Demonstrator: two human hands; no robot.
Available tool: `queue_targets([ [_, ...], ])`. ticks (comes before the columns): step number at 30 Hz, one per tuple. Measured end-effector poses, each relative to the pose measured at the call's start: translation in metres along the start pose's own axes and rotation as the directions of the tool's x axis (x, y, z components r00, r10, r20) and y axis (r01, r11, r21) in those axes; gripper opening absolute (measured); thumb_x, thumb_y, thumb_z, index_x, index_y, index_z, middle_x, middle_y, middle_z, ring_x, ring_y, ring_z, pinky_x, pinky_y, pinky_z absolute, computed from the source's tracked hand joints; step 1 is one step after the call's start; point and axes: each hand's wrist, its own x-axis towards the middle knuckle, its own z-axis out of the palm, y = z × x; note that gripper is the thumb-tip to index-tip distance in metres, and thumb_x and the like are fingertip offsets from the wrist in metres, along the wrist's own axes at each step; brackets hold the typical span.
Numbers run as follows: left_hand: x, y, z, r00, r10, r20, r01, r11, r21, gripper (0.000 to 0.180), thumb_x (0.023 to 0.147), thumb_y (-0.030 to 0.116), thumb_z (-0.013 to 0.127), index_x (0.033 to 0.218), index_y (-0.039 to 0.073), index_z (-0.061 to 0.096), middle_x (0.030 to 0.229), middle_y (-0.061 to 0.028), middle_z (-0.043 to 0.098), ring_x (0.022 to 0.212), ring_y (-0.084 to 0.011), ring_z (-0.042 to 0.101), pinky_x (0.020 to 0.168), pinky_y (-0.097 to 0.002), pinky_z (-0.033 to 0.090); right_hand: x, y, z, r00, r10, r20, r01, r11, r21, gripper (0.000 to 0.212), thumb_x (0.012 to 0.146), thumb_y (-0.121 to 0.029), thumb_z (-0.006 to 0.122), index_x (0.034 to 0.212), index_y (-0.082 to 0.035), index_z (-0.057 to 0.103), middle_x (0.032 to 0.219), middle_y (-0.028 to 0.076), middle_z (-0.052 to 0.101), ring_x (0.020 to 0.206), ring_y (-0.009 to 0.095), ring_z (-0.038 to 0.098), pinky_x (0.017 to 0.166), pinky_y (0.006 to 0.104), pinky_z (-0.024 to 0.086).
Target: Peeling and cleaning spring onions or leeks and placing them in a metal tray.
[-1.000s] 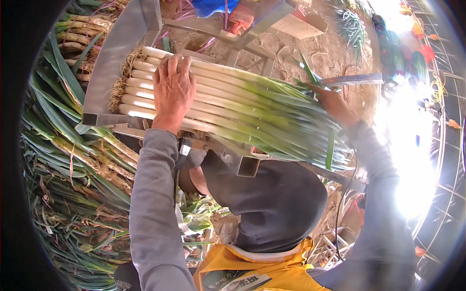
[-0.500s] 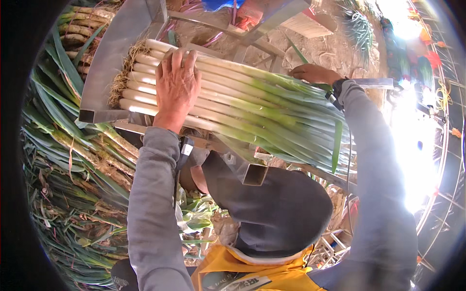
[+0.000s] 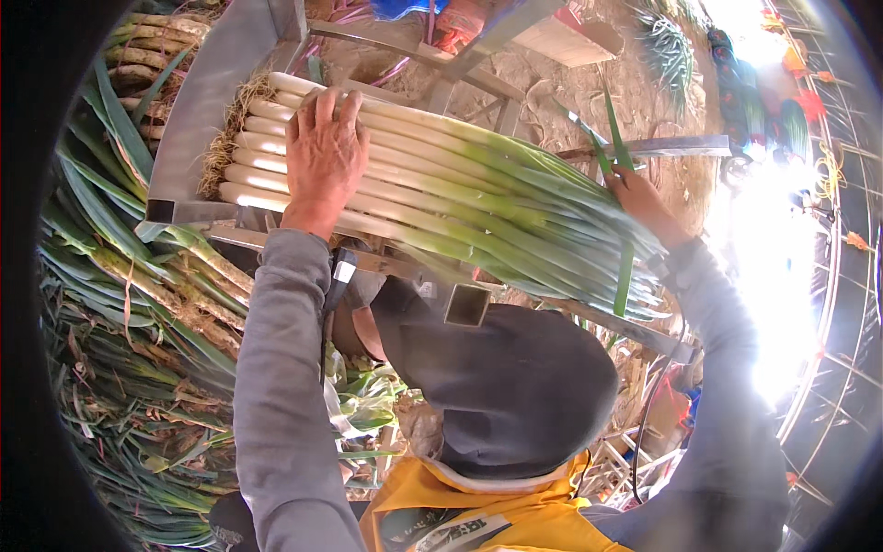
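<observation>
A row of long green onions [image 3: 405,175] lies side by side across a metal stand [image 3: 175,184], roots to the left and green leaves to the right. My left hand [image 3: 324,156] rests on the white stalks near the roots, palm down with its fingers stretched over them. Beyond the far edge of the leaves, my right hand [image 3: 641,198] is closed on a flat green strip [image 3: 614,124], whose ends stick up past the fingers. Another stretch of green strip [image 3: 625,276] lies across the leaf ends on the near side. Whether the two stretches join is hidden.
Loose green onions [image 3: 138,386] are heaped on the left, with thick stalks [image 3: 152,55] at the far left. A square metal tube end [image 3: 466,305] juts toward me. A metal bar [image 3: 681,147] sticks out at right. More green onions [image 3: 669,55] lie on the ground beyond.
My right hand has moved from the far edge of the leaves toward the right and nearer, and now lifts the green strip. My left hand stays on the stalks.
</observation>
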Motion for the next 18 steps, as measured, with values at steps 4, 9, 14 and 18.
queue_targets([
  [4,-0.001,-0.001,-0.007,1.0,-0.013,0.015,0.012,1.0,0.026,0.04,0.095,0.02,0.061,0.134,0.015,0.056,0.133,-0.0086,0.053,0.128,-0.032,0.05,0.105,-0.0484,0.044,-0.017,0.022,0.008,0.938,0.332,-0.099,-0.321,0.941,0.112,0.045,0.101,-0.035,0.056,0.129,0.0,0.061,0.105,0.025,0.072,0.098,0.034,0.071,0.086,0.0403,0.053],
  [9,0.003,0.004,-0.004,0.999,0.014,-0.039,-0.015,1.0,-0.023,0.04,0.094,0.018,0.062,0.133,0.015,0.055,0.132,-0.0088,0.053,0.127,-0.0323,0.05,0.104,-0.049,0.044,-0.046,0.095,0.017,0.903,0.403,-0.15,-0.106,0.548,0.83,0.053,0.095,-0.033,0.063,0.135,0.0,0.054,0.098,0.021,0.071,0.086,0.028,0.069,0.079,0.0388,0.054],
  [14,-0.011,-0.007,-0.01,1.0,-0.004,-0.016,0.005,1.0,0.022,0.04,0.092,0.016,0.063,0.132,0.014,0.056,0.131,-0.0091,0.054,0.127,-0.0321,0.051,0.103,-0.0488,0.045,-0.054,0.001,-0.004,0.915,0.38,-0.135,-0.177,0.679,0.712,0.053,0.108,-0.035,0.048,0.144,0.004,0.043,0.129,0.027,0.059,0.126,0.033,0.057,0.113,0.0368,0.041],
  [18,0.004,0.003,-0.008,0.999,0.031,-0.041,-0.032,0.999,-0.012,0.042,0.092,0.016,0.064,0.133,0.014,0.056,0.131,-0.0095,0.054,0.127,-0.0322,0.051,0.104,-0.0481,0.044,-0.034,-0.05,-0.026,0.942,0.068,-0.329,0.057,0.933,0.356,0.036,0.103,-0.019,0.054,0.13,0.005,0.059,0.133,0.021,0.058,0.126,0.031,0.053,0.106,0.0392,0.041],
])
